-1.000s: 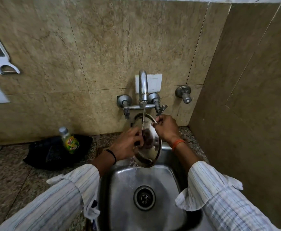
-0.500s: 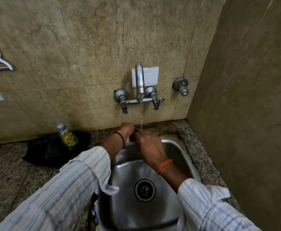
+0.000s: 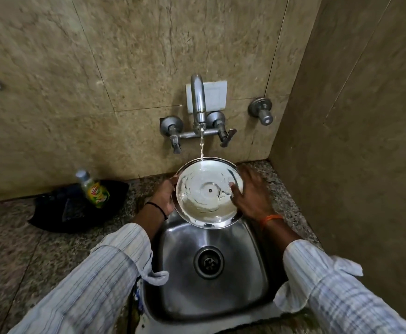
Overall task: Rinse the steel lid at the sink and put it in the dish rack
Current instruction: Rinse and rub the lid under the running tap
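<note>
The round steel lid (image 3: 204, 198) is held over the back of the steel sink (image 3: 211, 292), its wet underside facing up toward me. Water from the tap (image 3: 198, 102) falls on its far rim. My left hand (image 3: 164, 197) grips the lid's left edge from behind and below. My right hand (image 3: 251, 195) lies against the lid's right side, fingers spread, with the fingertips on its inner surface. No dish rack is in view.
A small green-labelled bottle (image 3: 93, 189) stands on a black cloth or bag (image 3: 64, 208) on the speckled counter left of the sink. Tiled walls close in behind and on the right. A separate valve (image 3: 262, 112) sticks out of the back wall.
The lid was upright under the tap, then hidden behind my hands low in the sink; now it faces up toward me under the stream. My right hand moved from its top edge to its right side.
</note>
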